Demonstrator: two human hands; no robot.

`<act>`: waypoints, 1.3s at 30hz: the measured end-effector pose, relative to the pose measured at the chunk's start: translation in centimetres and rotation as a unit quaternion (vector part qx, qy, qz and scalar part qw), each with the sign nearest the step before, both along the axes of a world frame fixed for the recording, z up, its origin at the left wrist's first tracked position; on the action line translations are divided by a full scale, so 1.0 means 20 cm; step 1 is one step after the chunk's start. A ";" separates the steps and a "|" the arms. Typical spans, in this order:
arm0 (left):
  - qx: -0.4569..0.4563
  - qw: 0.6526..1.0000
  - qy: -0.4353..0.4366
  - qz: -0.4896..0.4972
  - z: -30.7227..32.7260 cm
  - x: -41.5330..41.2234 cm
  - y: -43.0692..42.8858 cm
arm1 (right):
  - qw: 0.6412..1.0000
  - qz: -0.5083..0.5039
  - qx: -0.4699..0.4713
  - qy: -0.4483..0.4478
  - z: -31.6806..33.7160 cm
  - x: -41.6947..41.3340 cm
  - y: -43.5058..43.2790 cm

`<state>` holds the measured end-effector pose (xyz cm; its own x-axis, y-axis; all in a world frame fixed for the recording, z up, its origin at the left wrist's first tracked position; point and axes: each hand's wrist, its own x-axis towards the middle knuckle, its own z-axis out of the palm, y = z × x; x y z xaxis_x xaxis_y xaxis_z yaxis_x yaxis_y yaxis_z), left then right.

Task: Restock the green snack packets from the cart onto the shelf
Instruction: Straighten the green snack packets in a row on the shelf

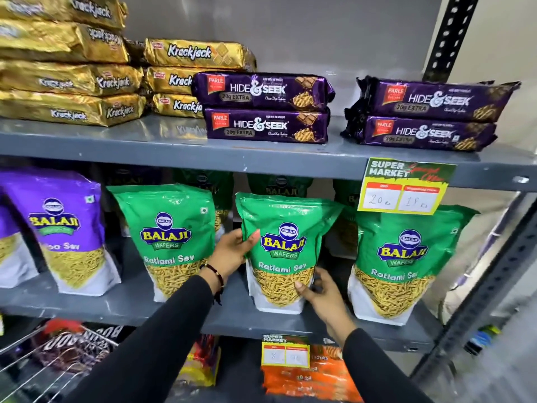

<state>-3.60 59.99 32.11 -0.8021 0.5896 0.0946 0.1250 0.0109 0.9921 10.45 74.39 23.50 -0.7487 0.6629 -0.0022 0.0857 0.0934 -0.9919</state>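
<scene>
Head view: middle green packet [283,254] standing on the shelf [226,311], between two like packets. Left hand [235,251] closed on its upper left edge — thumb in front, fingers behind; right hand [319,295] cupped round its lower right corner, thumb on the clear window. Likely light, soft and slippery; best held by opposite edges. Both forearms reach forward, converging.

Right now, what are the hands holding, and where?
The middle green Ratlami Sev packet: left hand on its upper left edge, right hand at its lower right corner.
</scene>
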 end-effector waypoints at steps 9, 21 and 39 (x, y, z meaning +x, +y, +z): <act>0.042 0.999 -0.025 -0.010 -0.01 -0.02 -0.07 | 1.000 0.015 -0.006 0.005 0.01 -0.04 -0.06; 0.056 0.998 -0.029 -0.014 -0.04 -0.04 -0.07 | 1.000 -0.002 0.003 0.013 0.00 -0.04 -0.07; 0.011 0.949 0.313 0.036 -0.19 0.67 0.26 | 0.951 -0.248 0.116 0.142 0.00 0.44 0.22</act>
